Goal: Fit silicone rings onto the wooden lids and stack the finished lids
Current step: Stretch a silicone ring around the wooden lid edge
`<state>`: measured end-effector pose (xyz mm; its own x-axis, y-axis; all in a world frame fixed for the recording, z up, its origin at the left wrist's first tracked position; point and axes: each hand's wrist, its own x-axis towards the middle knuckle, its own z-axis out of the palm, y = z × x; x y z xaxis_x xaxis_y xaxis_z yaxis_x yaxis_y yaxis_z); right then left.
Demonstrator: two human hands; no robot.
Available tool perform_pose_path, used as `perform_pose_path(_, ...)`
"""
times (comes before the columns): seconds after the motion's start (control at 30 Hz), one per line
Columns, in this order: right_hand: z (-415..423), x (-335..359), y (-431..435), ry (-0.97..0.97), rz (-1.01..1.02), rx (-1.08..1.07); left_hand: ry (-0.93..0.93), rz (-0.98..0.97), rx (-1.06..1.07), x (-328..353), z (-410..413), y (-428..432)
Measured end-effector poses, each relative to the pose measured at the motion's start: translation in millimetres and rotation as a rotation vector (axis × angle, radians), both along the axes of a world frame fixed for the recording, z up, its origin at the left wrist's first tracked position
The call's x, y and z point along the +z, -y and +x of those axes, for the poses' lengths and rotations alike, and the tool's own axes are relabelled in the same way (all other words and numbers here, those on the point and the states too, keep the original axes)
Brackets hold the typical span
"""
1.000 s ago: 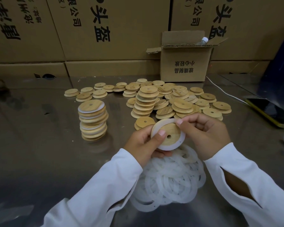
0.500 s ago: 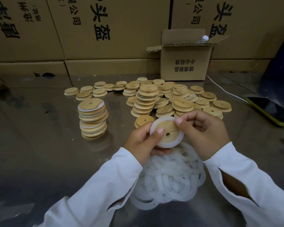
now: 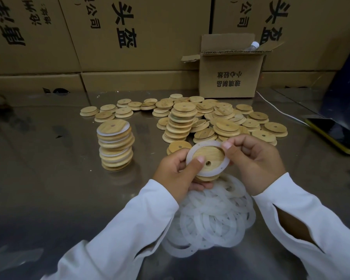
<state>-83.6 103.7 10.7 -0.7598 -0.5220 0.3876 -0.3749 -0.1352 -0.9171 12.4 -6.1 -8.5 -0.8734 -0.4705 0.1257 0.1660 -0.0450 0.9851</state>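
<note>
Many cartons [image 3: 129, 37]: a printed wall of them, far beyond both hands.
Metal table [image 3: 49, 199]: shiny, under both hands and everything else.
Open box [image 3: 228, 81]: small carton well beyond the right hand, flaps up, a capped bottle [image 3: 254, 45] poking out.
Loose lids [image 3: 226, 126]: a spread of bare wooden discs just beyond both hands, some in short piles; one single lid [image 3: 179, 147] lies right behind the left hand's fingers.
Ring heap [image 3: 210, 215]: translucent white rings piled below the hands, between the two white sleeves.
Finished stack [image 3: 115, 146]: lids with white rings, standing a little crooked, out to the left of the left hand.
Phone [image 3: 335, 134]: yellow-edged, off to the right of the right hand, a white cable [image 3: 279, 111] running past it.
Left hand [image 3: 174, 174]: grips the wooden lid [image 3: 210, 156], thumb on its face, fingers curled beneath.
Right hand [image 3: 255, 160]: thumb and forefinger pinch the silicone ring [image 3: 202, 145] at its upper right edge.
Held lid: between both hands, above the ring heap, tilted toward the camera, with the ring lying around its raised centre.
</note>
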Motion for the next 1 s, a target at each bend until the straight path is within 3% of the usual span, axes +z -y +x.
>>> perform_pose_path(1.0, -2.6, 2.1, 0.0, 0.009, 0.038, 0.026, -0.101, 0.070, 0.055, 5.0, 2.0, -2.8)
